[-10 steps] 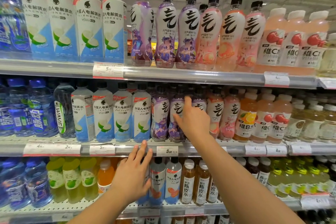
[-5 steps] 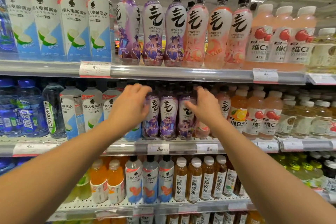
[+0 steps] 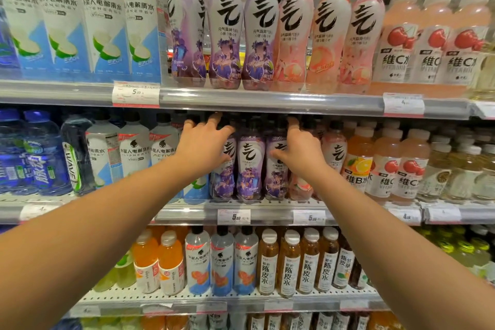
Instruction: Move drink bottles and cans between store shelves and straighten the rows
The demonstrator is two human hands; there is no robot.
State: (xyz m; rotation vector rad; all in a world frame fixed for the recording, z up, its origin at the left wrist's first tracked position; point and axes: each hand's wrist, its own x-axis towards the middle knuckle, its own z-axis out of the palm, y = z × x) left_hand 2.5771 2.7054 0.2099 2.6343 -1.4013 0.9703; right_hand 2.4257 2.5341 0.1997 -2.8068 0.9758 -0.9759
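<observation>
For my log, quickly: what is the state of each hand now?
Left hand: fingers curled over the top of a purple bottle.
Right hand: on bottle tops; grip cannot be told.

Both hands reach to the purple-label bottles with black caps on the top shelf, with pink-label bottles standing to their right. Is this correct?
Not quite. The head view shows the left hand and right hand at the purple-label bottles with black caps on the middle shelf, under the top shelf rail, not on the top shelf. The rest holds: a pink-label bottle stands to their right.

Both arms reach forward, left hand point(image 3: 202, 146) and right hand point(image 3: 300, 151) raised (fingers curled).
</observation>
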